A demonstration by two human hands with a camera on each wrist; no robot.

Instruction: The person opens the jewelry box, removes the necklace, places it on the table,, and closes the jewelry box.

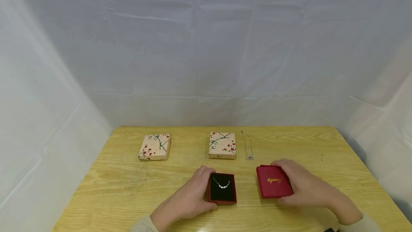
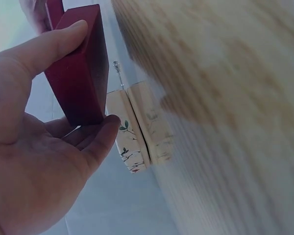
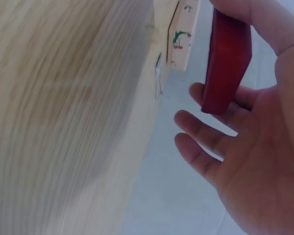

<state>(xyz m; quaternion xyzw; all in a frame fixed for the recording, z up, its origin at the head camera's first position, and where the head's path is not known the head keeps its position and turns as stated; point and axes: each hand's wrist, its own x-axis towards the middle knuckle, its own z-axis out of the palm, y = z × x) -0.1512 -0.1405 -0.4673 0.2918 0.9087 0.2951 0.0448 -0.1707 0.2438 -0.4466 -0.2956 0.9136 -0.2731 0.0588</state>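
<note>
At the bottom centre of the head view, a red box (image 1: 226, 203) sits without its lid, its dark lining (image 1: 222, 197) facing up. The left hand (image 1: 192, 197) is at the box's left side, gripping it between the thumb at the near edge and the fingers at the far edge. A silver necklace (image 1: 222, 187) lies on the lining in a shallow curve, just right of that hand's fingertips.

To the lower right of the frame, the right hand (image 1: 305, 186) holds a red lid (image 1: 273, 188) by its right side, thumb near and fingers far. Gold lettering on the lid appears upside down. Lid and box are apart, with a strip of the wooden surface (image 1: 96, 198) between them. In the right wrist view, the two lower fingers are spread clear of the lid, at the centre right of the frame.

Farther up the head view, a silver chain (image 1: 250, 157) lies lengthwise above the gap between the hands, touching neither. Just left of it is a flowered box (image 1: 222, 146); a second flowered box (image 1: 155, 148) lies well apart, at centre left. White cloth (image 1: 193, 56) fills the upper frame.
</note>
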